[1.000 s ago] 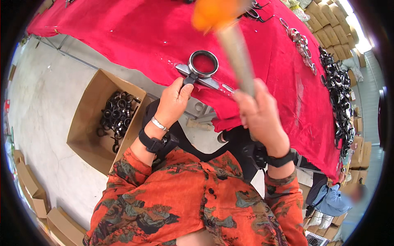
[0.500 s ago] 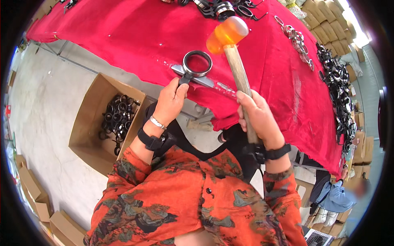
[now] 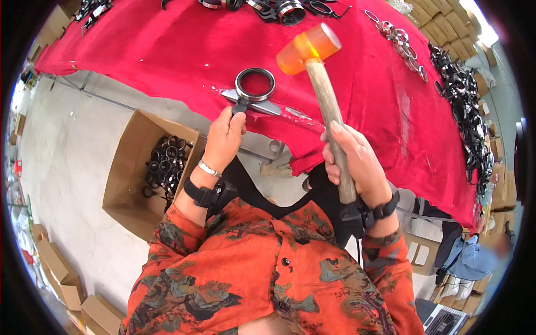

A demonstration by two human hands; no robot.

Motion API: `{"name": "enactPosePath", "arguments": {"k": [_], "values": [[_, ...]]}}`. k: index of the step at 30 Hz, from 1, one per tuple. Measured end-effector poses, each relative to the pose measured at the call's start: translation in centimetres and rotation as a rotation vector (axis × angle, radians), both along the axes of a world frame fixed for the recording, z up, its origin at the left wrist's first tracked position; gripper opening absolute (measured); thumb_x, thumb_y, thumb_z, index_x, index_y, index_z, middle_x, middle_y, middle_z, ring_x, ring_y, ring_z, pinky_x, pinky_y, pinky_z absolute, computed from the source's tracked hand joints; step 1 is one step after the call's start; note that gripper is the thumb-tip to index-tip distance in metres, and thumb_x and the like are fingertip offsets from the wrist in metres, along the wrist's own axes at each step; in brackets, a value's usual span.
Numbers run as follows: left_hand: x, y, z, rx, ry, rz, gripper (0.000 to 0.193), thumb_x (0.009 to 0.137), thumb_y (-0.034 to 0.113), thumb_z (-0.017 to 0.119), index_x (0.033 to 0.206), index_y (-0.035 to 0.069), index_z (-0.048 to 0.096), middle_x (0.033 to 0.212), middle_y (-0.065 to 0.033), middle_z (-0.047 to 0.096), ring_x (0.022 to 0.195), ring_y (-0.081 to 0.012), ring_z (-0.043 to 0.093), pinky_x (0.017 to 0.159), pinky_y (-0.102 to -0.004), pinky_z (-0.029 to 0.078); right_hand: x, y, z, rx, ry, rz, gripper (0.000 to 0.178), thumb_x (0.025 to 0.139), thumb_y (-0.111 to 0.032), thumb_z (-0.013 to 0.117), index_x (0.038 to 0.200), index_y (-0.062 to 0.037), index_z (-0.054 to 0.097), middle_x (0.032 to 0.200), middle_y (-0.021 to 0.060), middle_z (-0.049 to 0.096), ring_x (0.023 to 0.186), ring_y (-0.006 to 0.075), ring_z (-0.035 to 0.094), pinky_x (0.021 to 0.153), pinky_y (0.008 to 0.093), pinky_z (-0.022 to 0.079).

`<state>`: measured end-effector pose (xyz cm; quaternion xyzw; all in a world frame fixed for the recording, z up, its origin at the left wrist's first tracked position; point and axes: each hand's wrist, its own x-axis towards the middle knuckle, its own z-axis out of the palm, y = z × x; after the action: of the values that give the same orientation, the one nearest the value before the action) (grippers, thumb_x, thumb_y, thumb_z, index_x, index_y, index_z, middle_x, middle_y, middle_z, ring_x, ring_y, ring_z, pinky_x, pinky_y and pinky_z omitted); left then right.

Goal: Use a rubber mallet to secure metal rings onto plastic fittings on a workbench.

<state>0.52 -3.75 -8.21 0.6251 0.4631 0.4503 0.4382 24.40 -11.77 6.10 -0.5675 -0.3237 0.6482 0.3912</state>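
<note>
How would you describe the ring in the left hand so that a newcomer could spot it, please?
Find the big red cloth, then its near edge, up and right from the carton. There, seen against a grey metal bar, is a black-and-silver ring with a black stem. Unlike the piled rings inside the carton, it is gripped by the left hand.

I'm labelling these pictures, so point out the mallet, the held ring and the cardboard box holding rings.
Mallet (image 3: 323, 92): head view, wooden handle.
Held ring (image 3: 258, 99): head view, lower rim.
Cardboard box (image 3: 129, 167): head view, inner wall.
</note>
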Motion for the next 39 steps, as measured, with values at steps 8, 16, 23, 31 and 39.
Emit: {"name": "enactPosePath", "arguments": {"k": [8, 16, 23, 31, 39], "values": [[0.6, 0.2, 0.8, 0.055, 0.035, 0.021, 0.03, 0.1, 0.028, 0.046, 0.084, 0.004, 0.051, 0.068, -0.0015, 0.054, 0.062, -0.0099, 0.054, 0.057, -0.0244, 0.044, -1.5, -4.4, -5.9, 0.065, -0.03, -0.011, 0.025, 0.097, -0.031, 0.052, 0.098, -0.006, 0.047, 0.063, 0.0009, 0.048, 0.046, 0.009, 0.048, 0.041, 0.0245, 0.04], [0.6, -0.1, 0.6, -0.03, -0.07, 0.043, 0.032, 0.099, 0.031, 0.048, 0.084, 0.003, 0.051, 0.066, -0.0038, 0.055, 0.06, -0.0121, 0.054, 0.056, -0.0277, 0.045, -1.2, -4.9, -2.1, 0.521, -0.441, 0.016, 0.024, 0.091, -0.021, 0.061, 0.091, -0.0009, 0.049, 0.062, 0.0048, 0.054, 0.05, 0.0117, 0.053, 0.045, 0.0286, 0.04], [0.8, 0.5, 0.8, -0.01, -0.073, 0.051, 0.03, 0.097, 0.029, 0.052, 0.083, 0.002, 0.051, 0.063, -0.0061, 0.056, 0.058, -0.0166, 0.055, 0.056, -0.032, 0.044, -1.5, -2.6, -2.6, 0.392, -0.749, 0.188, 0.025, 0.089, -0.018, 0.064, 0.09, 0.0002, 0.047, 0.068, 0.0178, 0.057, 0.06, 0.0293, 0.062, 0.056, 0.0352, 0.047], [1.1, 0.3, 1.0, 0.033, -0.023, 0.085, 0.031, 0.096, 0.029, 0.052, 0.085, 0.001, 0.05, 0.064, -0.0158, 0.057, 0.06, -0.0318, 0.057, 0.057, -0.0392, 0.044, -3.8, 0.1, -3.9, 0.546, -0.998, 0.384, 0.033, 0.088, -0.027, 0.063, 0.091, 0.0001, 0.045, 0.073, 0.0258, 0.059, 0.069, 0.0452, 0.058, 0.056, 0.0465, 0.045], [0.5, 0.2, 0.3, 0.029, 0.019, 0.1, 0.035, 0.096, 0.032, 0.053, 0.083, 0.001, 0.047, 0.067, -0.0217, 0.053, 0.067, -0.0441, 0.052, 0.058, -0.0441, 0.042, -6.7, 2.1, 2.4, 0.731, -0.848, 0.244, 0.032, 0.089, -0.026, 0.064, 0.088, 0.0001, 0.045, 0.066, 0.0219, 0.058, 0.06, 0.0397, 0.059, 0.051, 0.0422, 0.044]]}}
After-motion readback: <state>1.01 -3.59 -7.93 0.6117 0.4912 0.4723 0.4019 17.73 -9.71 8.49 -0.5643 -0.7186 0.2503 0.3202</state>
